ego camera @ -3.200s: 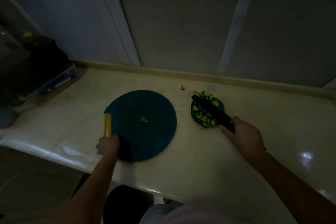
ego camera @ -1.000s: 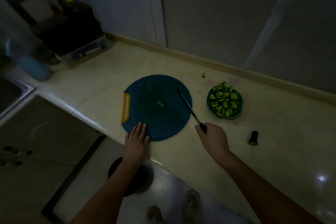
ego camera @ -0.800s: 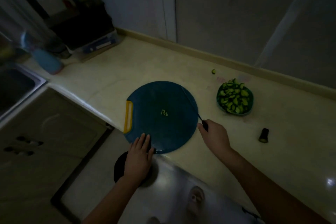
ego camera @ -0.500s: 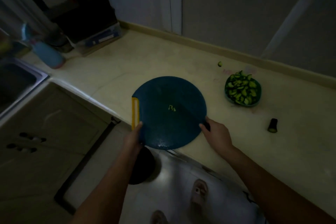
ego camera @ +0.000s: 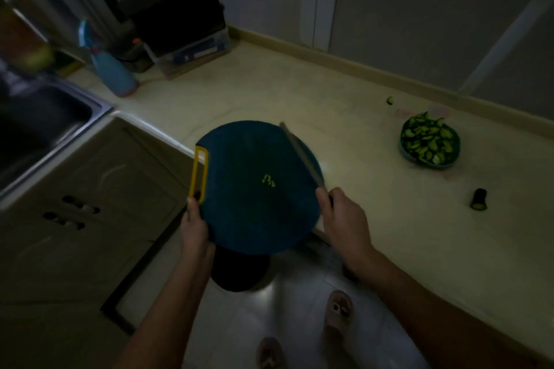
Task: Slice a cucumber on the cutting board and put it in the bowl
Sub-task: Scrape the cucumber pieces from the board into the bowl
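- Dim kitchen; pale countertop [ego camera: 374, 219], sink [ego camera: 45, 123] at left.
- Left hand [ego camera: 195, 228] grips the cutting board [ego camera: 254, 189] by its yellow handle; right hand [ego camera: 344, 219] is closed on the knife [ego camera: 301, 154], blade lying across the board.
- Board overhangs a dark bin [ego camera: 239, 272], apparently lifted.
- Risk: tilting could slide the blade off.
- Bowl [ego camera: 430, 144] holds the slices; cucumber stub [ego camera: 478, 199] lies apart.

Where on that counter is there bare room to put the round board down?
Bare counter lies between the cutting board and the bowl, and behind the board toward the wall. The far left corner by the spray bottle is crowded.
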`<state>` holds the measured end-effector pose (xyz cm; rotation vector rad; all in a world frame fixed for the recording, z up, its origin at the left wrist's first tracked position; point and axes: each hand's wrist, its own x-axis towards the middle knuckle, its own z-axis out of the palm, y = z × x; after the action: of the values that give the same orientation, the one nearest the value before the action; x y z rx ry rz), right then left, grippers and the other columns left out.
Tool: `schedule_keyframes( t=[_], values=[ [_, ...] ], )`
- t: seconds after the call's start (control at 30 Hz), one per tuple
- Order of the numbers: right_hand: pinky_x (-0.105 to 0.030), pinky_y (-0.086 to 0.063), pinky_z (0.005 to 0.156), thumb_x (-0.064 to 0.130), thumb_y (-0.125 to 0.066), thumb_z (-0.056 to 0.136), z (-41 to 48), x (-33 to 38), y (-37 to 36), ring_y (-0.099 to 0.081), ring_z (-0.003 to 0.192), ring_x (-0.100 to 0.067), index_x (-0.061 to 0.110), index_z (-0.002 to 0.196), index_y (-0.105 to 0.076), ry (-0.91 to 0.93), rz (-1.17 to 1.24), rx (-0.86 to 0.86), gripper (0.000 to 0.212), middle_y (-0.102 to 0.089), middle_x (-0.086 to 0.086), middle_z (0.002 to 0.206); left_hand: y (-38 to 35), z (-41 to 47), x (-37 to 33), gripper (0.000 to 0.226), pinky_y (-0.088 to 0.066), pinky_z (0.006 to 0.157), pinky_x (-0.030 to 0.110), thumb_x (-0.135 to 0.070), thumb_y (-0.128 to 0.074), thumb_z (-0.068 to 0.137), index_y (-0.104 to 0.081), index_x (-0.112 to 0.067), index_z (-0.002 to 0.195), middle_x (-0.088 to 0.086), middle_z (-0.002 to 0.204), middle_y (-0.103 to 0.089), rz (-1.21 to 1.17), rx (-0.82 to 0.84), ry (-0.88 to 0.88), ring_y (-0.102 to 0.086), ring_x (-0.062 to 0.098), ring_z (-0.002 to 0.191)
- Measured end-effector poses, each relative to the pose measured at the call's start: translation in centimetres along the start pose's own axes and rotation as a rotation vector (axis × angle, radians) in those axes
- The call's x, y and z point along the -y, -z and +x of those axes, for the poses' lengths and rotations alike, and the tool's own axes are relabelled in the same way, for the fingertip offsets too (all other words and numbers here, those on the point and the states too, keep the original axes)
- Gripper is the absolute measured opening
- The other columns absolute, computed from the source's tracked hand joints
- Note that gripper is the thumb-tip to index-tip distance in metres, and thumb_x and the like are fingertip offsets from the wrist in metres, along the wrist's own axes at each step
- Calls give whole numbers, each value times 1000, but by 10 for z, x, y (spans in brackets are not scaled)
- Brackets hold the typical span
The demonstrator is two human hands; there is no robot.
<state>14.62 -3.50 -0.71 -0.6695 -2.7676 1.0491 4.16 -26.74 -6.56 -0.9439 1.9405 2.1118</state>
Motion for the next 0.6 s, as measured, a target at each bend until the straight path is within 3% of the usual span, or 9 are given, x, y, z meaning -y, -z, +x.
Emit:
schedule_keyframes(
  t=[0.1, 0.2, 0.3, 0.37, 0.5, 0.57, 0.6],
  values=[
    [-29, -33, 59, 52, -33, 93, -34, 32, -23, -57, 73, -24, 14, 89, -48, 147, -91, 185, 40, -60, -6, 80, 60, 1, -12, 63, -47, 79, 31, -57, -40, 91, -49, -9, 131, 8, 127, -55, -33, -64, 2, -56, 22, 107],
    [-30, -32, 57, 53, -29, 94, -68, 51, -52, -60, 79, -25, 14, 101, -47, 326, -190, 353, 44, -62, -7, 89, 114, -9, -12, 54, -48, 71, 30, -52, -35, 95, -55, -10, 123, 7, 114, -62, -104, -75, 50, -61, 20, 97],
    [-28, -24, 46, 70, -2, 80, -89, 56, -87, -61, 78, -27, 16, 107, -44, 447, -233, 467, 74, -64, -9, 90, 161, -13, -1, 55, -49, 71, 32, -54, -42, 92, -54, -13, 126, 7, 117, -62, -157, -179, 126, -61, 22, 99],
    [-27, -25, 46, 80, 12, 64, -93, 54, -111, -62, 79, -25, 17, 106, -43, 448, -243, 515, 93, -65, -9, 90, 182, -12, 7, 55, -49, 69, 33, -56, -47, 89, -56, -15, 124, 7, 117, -62, -178, -233, 178, -61, 23, 97],
    [-28, -36, 56, 83, 23, 56, -99, 49, -148, -62, 79, -25, 14, 104, -45, 390, -280, 556, 108, -65, -9, 88, 204, -12, 19, 50, -48, 77, 36, -54, -47, 90, -60, -13, 116, 8, 114, -61, -93, -311, 189, -60, 26, 97],
    [-29, -31, 48, 82, 34, 44, -105, 44, -167, -60, 72, -25, 15, 91, -45, 386, -287, 547, 114, -62, -8, 78, 209, -11, 22, 56, -49, 84, 42, -56, -47, 89, -58, -10, 120, 10, 117, -59, -47, -345, 204, -58, 29, 101],
    [-27, -24, 42, 82, 33, 49, -108, 41, -176, -61, 68, -25, 16, 84, -43, 405, -299, 533, 107, -62, -9, 73, 213, -10, 25, 59, -49, 87, 44, -56, -46, 89, -56, -8, 122, 12, 119, -59, -33, -352, 204, -57, 30, 103]
  ],
)
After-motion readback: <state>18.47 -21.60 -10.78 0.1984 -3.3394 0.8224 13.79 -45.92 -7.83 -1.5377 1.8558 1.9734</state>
